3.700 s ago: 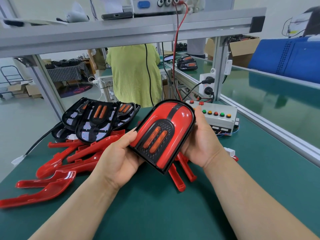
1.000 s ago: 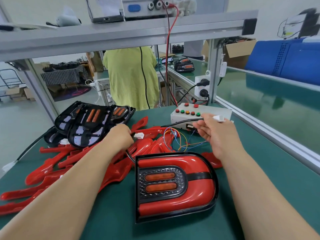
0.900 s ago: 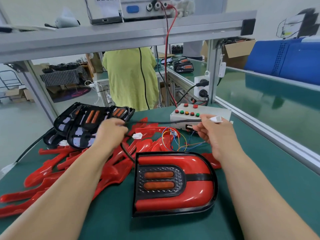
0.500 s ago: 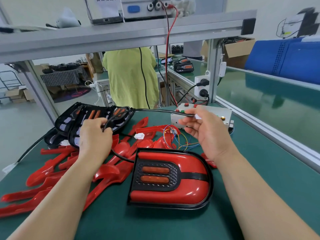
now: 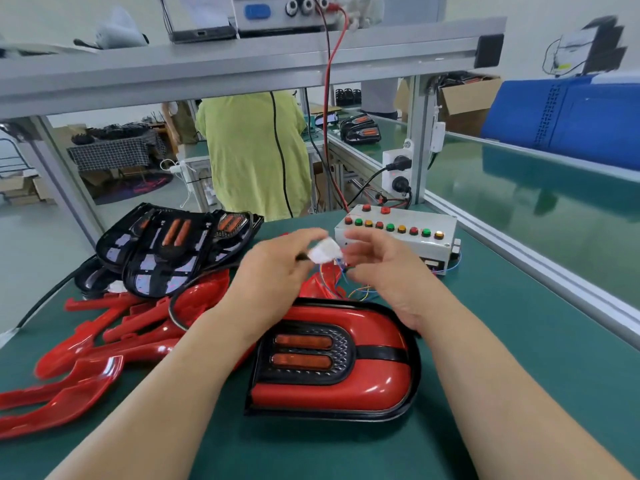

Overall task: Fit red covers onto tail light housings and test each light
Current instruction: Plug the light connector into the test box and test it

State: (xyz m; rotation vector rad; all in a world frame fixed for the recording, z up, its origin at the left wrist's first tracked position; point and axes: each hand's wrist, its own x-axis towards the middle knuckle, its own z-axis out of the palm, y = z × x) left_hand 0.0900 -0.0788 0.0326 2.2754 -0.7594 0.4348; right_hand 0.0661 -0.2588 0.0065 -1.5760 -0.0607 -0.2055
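Note:
An assembled tail light (image 5: 332, 358) with its red cover fitted lies flat on the green bench in front of me. Above it my left hand (image 5: 277, 271) pinches a white connector (image 5: 323, 254) on the light's black cable. My right hand (image 5: 384, 268) is right beside it and holds the mating plug with coloured wires (image 5: 349, 282) that run to the grey test box (image 5: 398, 233). The two connectors touch between my fingers, blurred. Black housings (image 5: 173, 251) are stacked at the back left, and loose red covers (image 5: 104, 341) lie spread at the left.
An aluminium frame shelf (image 5: 242, 64) with a power supply crosses overhead; a red lead (image 5: 327, 109) drops from it. A socket block (image 5: 398, 174) sits on the post behind the box. A person in a yellow-green shirt (image 5: 252, 150) stands beyond the bench. The conveyor rail (image 5: 519, 254) runs along the right.
My hands have come together above the light, bringing the cable's white connector to the test box plug. Earlier they were apart, drawing out the black cable. The light lies still.

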